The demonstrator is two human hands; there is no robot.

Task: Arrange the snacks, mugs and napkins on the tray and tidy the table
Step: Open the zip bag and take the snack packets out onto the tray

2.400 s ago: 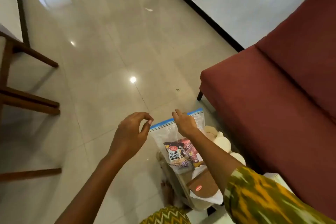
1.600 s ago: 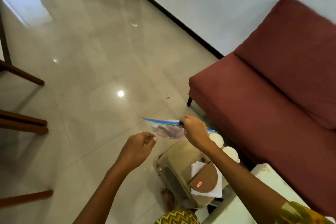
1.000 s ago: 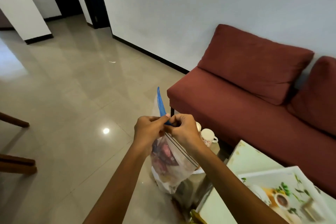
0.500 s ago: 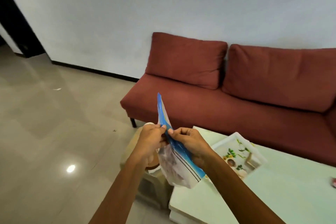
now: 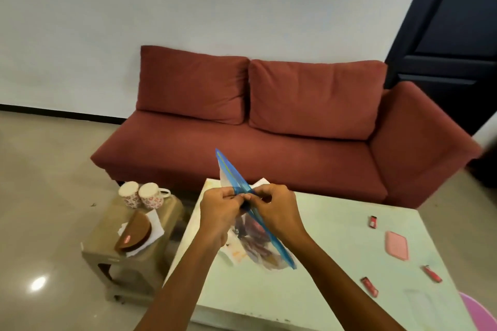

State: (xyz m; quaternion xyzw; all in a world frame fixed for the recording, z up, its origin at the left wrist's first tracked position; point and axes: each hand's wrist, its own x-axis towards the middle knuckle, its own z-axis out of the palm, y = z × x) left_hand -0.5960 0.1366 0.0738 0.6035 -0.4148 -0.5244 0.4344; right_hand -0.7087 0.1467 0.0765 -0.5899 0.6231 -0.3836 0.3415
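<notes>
I hold a clear zip bag (image 5: pixel 258 247) with a blue seal strip over the pale table (image 5: pixel 336 277); snack packets show through it. My left hand (image 5: pixel 220 209) and my right hand (image 5: pixel 277 209) both pinch the blue strip near its middle. The patterned tray (image 5: pixel 258 183) lies on the table behind the bag, mostly hidden. Two flowered mugs (image 5: pixel 145 195) stand on a low beige stool (image 5: pixel 126 258) left of the table, beside white napkins (image 5: pixel 157 228) under a brown half-round piece (image 5: pixel 134 234).
A red sofa (image 5: pixel 269 137) runs behind the table. On the table's right side lie a pink flat case (image 5: pixel 397 246) and three small red packets (image 5: pixel 369 287). A pink object (image 5: pixel 478 312) shows at the lower right corner. Shiny tiled floor lies to the left.
My view has swung right from the floor and stool to the sofa and table. My left hand joined the right on the bag's blue strip, and the bag now hangs over the table.
</notes>
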